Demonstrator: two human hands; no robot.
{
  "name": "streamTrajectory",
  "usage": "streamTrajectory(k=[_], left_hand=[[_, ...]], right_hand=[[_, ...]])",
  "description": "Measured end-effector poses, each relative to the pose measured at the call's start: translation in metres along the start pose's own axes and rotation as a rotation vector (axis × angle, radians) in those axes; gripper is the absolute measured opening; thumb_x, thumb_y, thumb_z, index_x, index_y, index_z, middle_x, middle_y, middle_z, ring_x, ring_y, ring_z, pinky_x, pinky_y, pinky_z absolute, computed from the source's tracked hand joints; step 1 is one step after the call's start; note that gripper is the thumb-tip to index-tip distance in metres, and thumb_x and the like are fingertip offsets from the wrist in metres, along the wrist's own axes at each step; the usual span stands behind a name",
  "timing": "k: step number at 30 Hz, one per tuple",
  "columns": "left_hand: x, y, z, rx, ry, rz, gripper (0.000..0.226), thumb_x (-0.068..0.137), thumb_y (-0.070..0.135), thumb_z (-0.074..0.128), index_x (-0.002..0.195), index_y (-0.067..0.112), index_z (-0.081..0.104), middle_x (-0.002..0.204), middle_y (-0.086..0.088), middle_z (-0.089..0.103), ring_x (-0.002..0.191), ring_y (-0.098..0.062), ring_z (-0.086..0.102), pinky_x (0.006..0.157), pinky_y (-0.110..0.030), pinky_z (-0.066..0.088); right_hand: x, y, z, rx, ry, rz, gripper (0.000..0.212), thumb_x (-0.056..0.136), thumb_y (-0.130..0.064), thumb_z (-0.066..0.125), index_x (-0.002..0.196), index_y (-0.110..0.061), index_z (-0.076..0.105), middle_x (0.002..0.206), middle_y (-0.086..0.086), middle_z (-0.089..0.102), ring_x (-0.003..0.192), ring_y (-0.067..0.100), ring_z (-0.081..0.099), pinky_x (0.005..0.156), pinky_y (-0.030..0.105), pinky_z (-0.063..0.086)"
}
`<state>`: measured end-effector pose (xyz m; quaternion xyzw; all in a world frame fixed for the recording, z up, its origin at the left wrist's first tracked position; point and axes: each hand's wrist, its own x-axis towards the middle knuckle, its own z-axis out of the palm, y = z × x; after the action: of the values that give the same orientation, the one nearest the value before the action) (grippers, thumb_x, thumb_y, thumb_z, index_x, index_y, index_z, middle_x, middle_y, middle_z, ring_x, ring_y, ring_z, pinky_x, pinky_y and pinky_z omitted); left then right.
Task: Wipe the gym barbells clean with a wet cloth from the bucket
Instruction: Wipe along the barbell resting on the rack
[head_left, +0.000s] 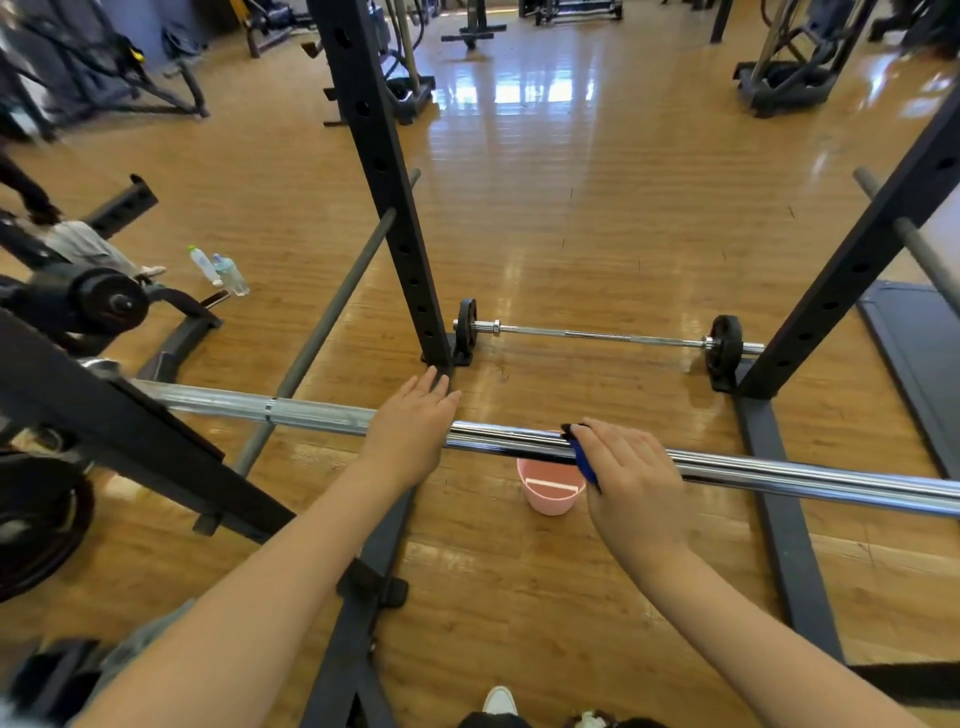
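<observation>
— Looking at your hands: what is each one doing?

— Your left hand (410, 426) lies flat over the chrome barbell (779, 475), fingers straight and together, pointing toward the far side; it presses on the bar and grips nothing. Your right hand (631, 473) covers the same bar further right, fingers relaxed and spread over a dark blue cloth (584, 460) that sits between your palm and the steel. You cannot tell from here whether the thumb hooks under the bar.

— Where does the bar sit?

— It runs across the near part of the scene from left to right, raised off the floor on the black rack (384, 171), whose upright stands just beyond your left hand. Between your hands the chrome shines; left of your left hand the bar looks duller and grey.

— And the bucket?

— You have the pink bucket (550, 493) on the wooden floor (571, 208) below the bar, between your two hands and nearer the right one. A second barbell (597, 335) with small black plates lies on the floor farther off, between the rack's far uprights. Two plastic bottles (218, 267) stand on the floor at far left.
</observation>
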<state>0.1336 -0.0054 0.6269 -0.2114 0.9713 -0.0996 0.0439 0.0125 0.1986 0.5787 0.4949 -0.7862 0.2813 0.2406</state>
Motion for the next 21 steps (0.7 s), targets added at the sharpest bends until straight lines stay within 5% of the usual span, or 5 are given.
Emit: streamTrajectory(k=[3,11,16,21], left_hand=[[0.001,0.0,-0.006,-0.019,-0.049,0.007,0.074,0.09,0.0,0.052,0.151,0.011,0.012,0.158,-0.01,0.009,0.146,-0.022,0.001,0.117,-0.033,0.003],[-0.004,0.001,-0.003,-0.013,-0.017,-0.012,0.08,0.089,0.001,0.051,0.151,0.01,0.001,0.159,-0.01,0.003,0.146,-0.024,-0.003,0.116,-0.034,-0.004],[-0.004,0.001,-0.002,-0.029,-0.004,-0.003,0.08,0.09,0.002,0.052,0.151,0.011,0.002,0.159,-0.009,0.004,0.146,-0.023,-0.001,0.117,-0.033,-0.003],[-0.003,0.0,0.003,-0.042,0.049,0.006,0.079,0.09,0.007,0.053,0.151,0.009,0.002,0.159,-0.009,0.007,0.146,-0.023,0.001,0.116,-0.032,-0.004]], right_hand=[[0.014,-0.021,0.009,0.059,-0.072,-0.036,0.044,0.062,0.003,0.081,0.104,-0.004,0.071,0.102,0.01,0.071,0.088,0.028,0.068,0.079,0.038,0.054],[-0.02,0.032,-0.036,-0.017,-0.016,0.097,0.04,0.075,0.006,0.072,0.113,-0.002,0.067,0.109,0.012,0.069,0.098,0.029,0.063,0.085,0.042,0.051],[0.005,-0.011,0.0,-0.007,0.0,0.01,0.03,0.078,-0.006,0.059,0.106,-0.004,0.07,0.102,0.01,0.07,0.09,0.026,0.063,0.084,0.035,0.046],[0.02,-0.029,0.008,0.106,-0.133,-0.021,0.052,0.057,0.004,0.082,0.107,-0.006,0.07,0.102,0.007,0.071,0.086,0.026,0.067,0.077,0.036,0.054]])
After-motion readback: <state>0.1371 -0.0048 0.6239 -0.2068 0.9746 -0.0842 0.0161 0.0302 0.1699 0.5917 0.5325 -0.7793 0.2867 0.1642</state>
